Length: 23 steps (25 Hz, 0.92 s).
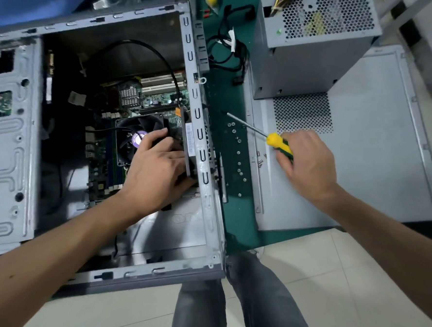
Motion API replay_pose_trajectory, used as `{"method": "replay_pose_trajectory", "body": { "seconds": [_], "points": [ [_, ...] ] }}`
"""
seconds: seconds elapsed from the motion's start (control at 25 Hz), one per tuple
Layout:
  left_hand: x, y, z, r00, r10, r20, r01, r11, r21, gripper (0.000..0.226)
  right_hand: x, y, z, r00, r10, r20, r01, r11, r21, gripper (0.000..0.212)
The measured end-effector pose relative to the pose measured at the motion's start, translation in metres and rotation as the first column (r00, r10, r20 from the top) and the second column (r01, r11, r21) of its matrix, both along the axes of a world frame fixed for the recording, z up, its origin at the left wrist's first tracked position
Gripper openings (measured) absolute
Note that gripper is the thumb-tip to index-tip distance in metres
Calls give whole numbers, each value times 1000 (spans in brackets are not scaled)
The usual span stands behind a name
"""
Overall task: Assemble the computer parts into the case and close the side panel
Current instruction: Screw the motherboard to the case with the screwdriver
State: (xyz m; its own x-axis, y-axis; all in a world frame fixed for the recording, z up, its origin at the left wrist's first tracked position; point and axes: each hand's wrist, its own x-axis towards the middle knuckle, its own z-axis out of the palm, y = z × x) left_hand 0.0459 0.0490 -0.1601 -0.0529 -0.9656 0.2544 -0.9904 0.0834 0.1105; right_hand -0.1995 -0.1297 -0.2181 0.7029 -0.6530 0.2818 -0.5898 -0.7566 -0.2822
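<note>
The open grey computer case (205,214) lies on its side on the green bench mat, with the motherboard (153,99) and the black CPU cooler fan (132,133) inside. My left hand (157,172) reaches into the case and grips a black case fan (188,139) held against the inside of the case's right wall. My right hand (308,162) grips the yellow and green handle of a screwdriver (275,142); its shaft points up-left over the mat, outside the case. The grey side panel (376,153) lies flat at the right, and the power supply (314,43) stands on it.
Several small screws (238,152) lie scattered on the green mat (238,220) between case and panel. Loose black cables (228,49) sit above them. My legs and the pale tiled floor (118,318) are below the bench edge.
</note>
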Motion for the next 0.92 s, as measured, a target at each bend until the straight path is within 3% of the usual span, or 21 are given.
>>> {"method": "replay_pose_trajectory", "body": {
  "seconds": [0.4, 0.6, 0.68, 0.8, 0.92],
  "points": [
    [2, 2, -3, 999, 4, -46, -3, 1000, 6, 20, 3, 1, -3, 999, -28, -39, 25, 997, -70, 16],
    [6, 2, -13, 998, -51, -35, 46, 992, -117, 48, 3, 1, -4, 998, -21, -54, 16, 994, -105, 15],
    [6, -1, -15, 998, -56, -36, 51, 990, -130, 44, 3, 0, -5, 999, -15, -47, 10, 993, -114, 15],
    [7, 1, -19, 1000, -15, -10, 14, 995, -103, 32, 2, -1, -5, 999, -13, -31, 9, 992, -127, 15],
    [10, 1, -24, 998, 30, 53, -30, 999, -12, 34, 3, 0, -5, 999, -18, -28, 14, 992, -123, 13]
  ]
}}
